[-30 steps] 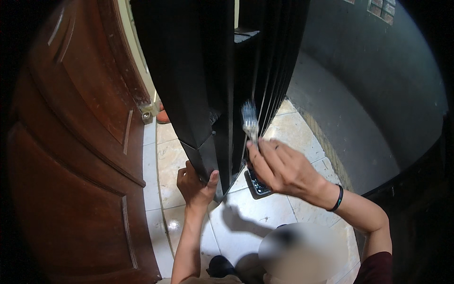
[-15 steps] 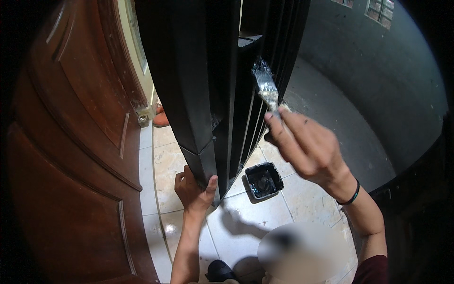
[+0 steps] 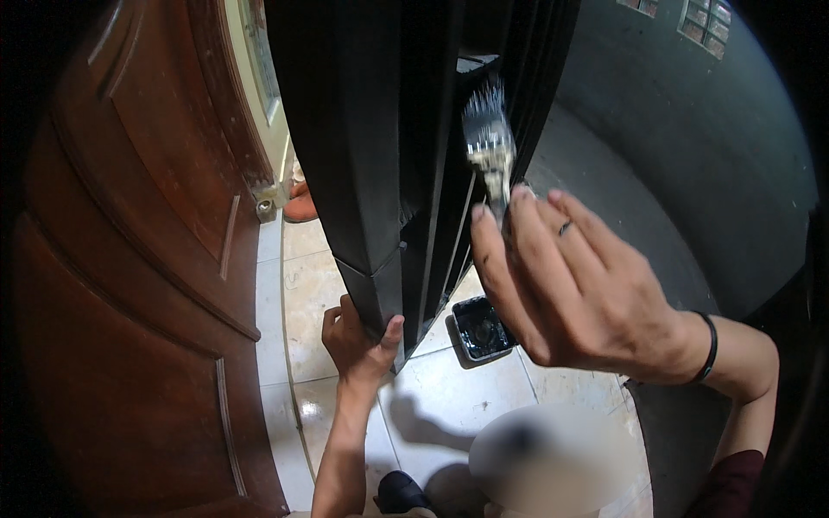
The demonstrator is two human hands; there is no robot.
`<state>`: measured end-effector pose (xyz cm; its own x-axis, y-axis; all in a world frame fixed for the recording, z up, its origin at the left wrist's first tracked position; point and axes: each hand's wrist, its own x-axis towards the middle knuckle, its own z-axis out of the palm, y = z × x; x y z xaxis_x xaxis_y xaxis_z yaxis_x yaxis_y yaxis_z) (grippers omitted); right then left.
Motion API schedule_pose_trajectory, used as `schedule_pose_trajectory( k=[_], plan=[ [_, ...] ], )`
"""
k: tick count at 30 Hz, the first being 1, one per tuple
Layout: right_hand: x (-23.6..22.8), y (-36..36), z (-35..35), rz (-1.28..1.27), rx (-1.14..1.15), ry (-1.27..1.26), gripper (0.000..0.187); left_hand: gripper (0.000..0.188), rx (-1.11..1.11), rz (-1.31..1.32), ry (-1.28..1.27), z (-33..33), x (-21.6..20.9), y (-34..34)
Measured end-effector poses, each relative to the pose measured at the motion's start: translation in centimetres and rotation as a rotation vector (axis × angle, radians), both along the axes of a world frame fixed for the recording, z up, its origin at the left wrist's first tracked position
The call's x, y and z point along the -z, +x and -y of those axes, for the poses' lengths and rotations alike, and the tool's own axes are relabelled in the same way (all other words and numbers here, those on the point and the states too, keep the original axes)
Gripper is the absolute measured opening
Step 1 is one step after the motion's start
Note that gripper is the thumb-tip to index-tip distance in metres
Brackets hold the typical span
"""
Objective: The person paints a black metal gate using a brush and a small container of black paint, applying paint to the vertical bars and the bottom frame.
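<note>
Left hand (image 3: 363,345): closed around the bottom end of a tall black slatted panel (image 3: 345,155), thumb on the near side, fingers wrapping the left edge. Right hand (image 3: 587,285): narrow grip, paintbrush (image 3: 490,129) handle pinched between thumb and fingers. Brush is bristles up, leaning slightly left, in front of the slats; bristles dark and splayed, ferrule smeared pale. Can't tell if the tips touch the panel. Small dark mark on one right finger, ring or paint, can't tell. Black wristband (image 3: 710,345) on the right wrist, maroon sleeve (image 3: 734,483) above the elbow.

Square black tub (image 3: 459,335) with glossy dark liquid sits on the tiled floor (image 3: 488,380), just right of the panel's foot, right side partly hidden by the right hand. Brown wooden door (image 3: 138,345) far left, orange shoe (image 3: 300,207) on the floor between it and the panel. Grey wall (image 3: 691,104) with a barred window (image 3: 706,26) upper right. Black shoe (image 3: 400,492) at the lower edge, blurred pale patch (image 3: 553,457) beside it
</note>
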<state>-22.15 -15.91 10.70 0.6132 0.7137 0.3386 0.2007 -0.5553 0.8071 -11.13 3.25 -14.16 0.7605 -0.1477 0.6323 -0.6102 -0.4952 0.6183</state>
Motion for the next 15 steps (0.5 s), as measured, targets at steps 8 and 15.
schedule_pose_trajectory(
  k=[8,15],
  plan=[
    [0.5,0.2,1.2,-0.072,-0.023,-0.04,0.029,0.079,0.0,0.034,-0.008,0.3,-0.2,0.1],
    [3.9,-3.5,3.0,-0.253,-0.023,0.417,0.028,0.081,-0.014,0.019,0.022,0.3,0.2,-0.2]
  ],
)
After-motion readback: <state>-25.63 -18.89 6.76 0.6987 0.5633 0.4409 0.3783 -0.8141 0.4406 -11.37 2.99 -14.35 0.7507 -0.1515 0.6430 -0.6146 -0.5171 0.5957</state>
